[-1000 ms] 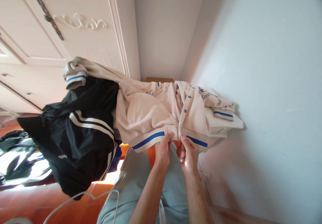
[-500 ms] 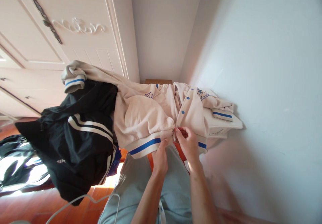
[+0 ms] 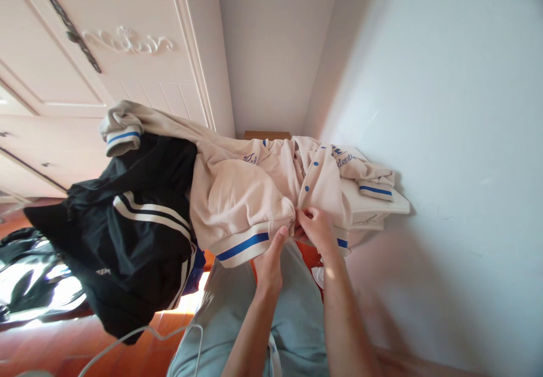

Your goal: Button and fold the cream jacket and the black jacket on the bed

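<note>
While the left hand (image 3: pixel 270 267) pinches the hem (image 3: pixel 244 247), thumb on top, the right hand (image 3: pixel 318 229) sits just beside it, fingers pinching the jacket (image 3: pixel 237 190) at its front edge, tips partly hidden. And the jacket lies front-up over a white support (image 3: pixel 369 210), between a black garment (image 3: pixel 161 247) and the wall (image 3: pixel 445 139), one sleeve resting across the black. Danger here is slack cloth: should the two hands pull unevenly, the front edges could slip out of line, and a hard tug could drag everything toward the knees (image 3: pixel 237 303). The count, then: two hands, one jacket, two cuffs (image 3: pixel 123 138), three blue buttons (image 3: pixel 316 164) clearly showing, one black garment, one white cable (image 3: pixel 159 336).
</note>
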